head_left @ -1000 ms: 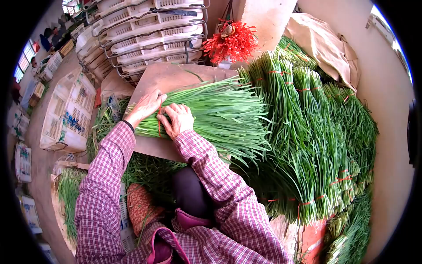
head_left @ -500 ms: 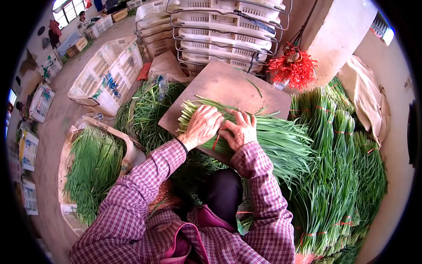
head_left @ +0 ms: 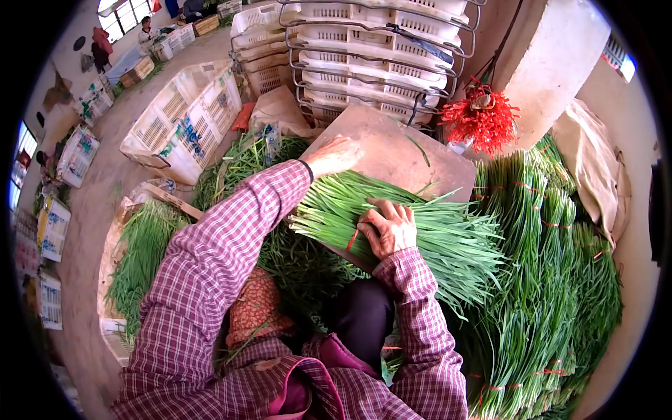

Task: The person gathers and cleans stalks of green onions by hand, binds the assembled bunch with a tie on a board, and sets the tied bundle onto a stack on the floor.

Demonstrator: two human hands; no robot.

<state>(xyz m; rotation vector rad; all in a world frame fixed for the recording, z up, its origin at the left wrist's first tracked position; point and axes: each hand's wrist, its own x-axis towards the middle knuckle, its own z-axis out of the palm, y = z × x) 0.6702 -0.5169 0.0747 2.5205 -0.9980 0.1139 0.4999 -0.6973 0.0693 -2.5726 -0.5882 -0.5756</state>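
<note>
"Starting closest to us, what do we have?"

"Plaid sleeves (head_left: 210, 259), with a dark knee (head_left: 360, 315) and a red patterned cloth (head_left: 259, 304) between them."

"And the right hand (head_left: 388, 227)?"

"It lies on the green bundle (head_left: 437, 234), just beside the red tie (head_left: 352, 240) around the stalks. Its fingers are bent down onto the leaves; whether they grip or only press, we cannot tell."

"Where is the bundle itself?"

"Lying across the near part of the brown desk (head_left: 385, 161), pale cut ends to our left, leaf tips spreading out over the right edge."

"To either side of us?"

"On our left, loose greens (head_left: 143, 241) in a light box (head_left: 115, 332); on our right, a high pile of tied bundles (head_left: 539, 259)."

"Now the left hand (head_left: 337, 155)."

"It is farther out, by the bundle's far edge and over the desk, fingers loosely straightened. We cannot see its palm side."

"Beyond that?"

"A big white crate (head_left: 203, 133) on the floor to the left, red strips (head_left: 483, 119) hanging in a cluster by the pillar (head_left: 546, 56), and a stack of white crates (head_left: 374, 52) behind the desk."

"Farthest of all?"

"We make out a small seated person (head_left: 145, 35) near the window (head_left: 126, 15)."
</note>
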